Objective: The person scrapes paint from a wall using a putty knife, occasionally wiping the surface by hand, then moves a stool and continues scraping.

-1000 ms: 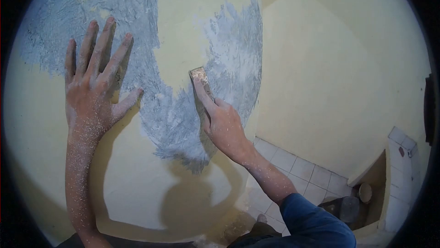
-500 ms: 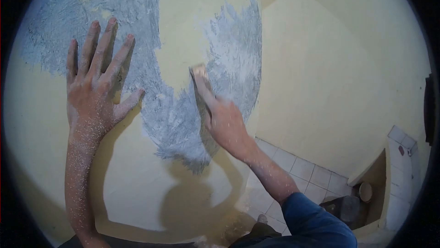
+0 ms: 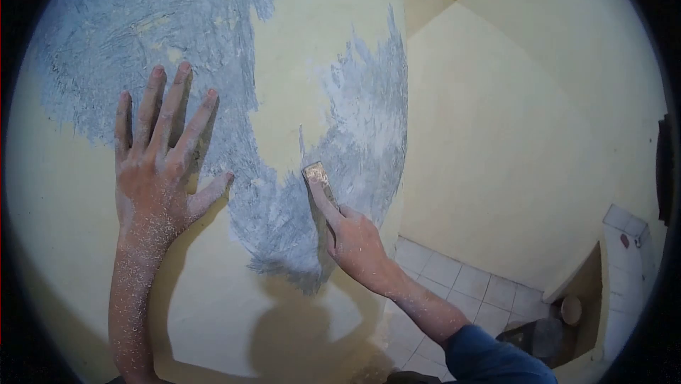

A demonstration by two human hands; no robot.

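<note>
Yellow wall (image 3: 496, 135) w/ lg grey scraped patch (image 3: 142, 43) across top left, curving down to centre. Pale tiled floor (image 3: 468, 277) at bottom right. L hand (image 3: 159, 171) flat on wall, open, fingers splayed, holding nothing, fingertips on patch's lower edge, forearm dust-speckled. R hand (image 3: 355, 242) closed round small scraper (image 3: 317, 173), index finger laid along its back. Blade pressed to wall at patch's inner edge, near wall's outside corner, thin grey line just above it. Blue sleeve (image 3: 489, 359) at bottom edge. Vs 1 s ago: scraper lower along patch edge, R arm drawn down w/ it. L hand same spot, same spread. Whole view sits a bit lower in frame.
</note>
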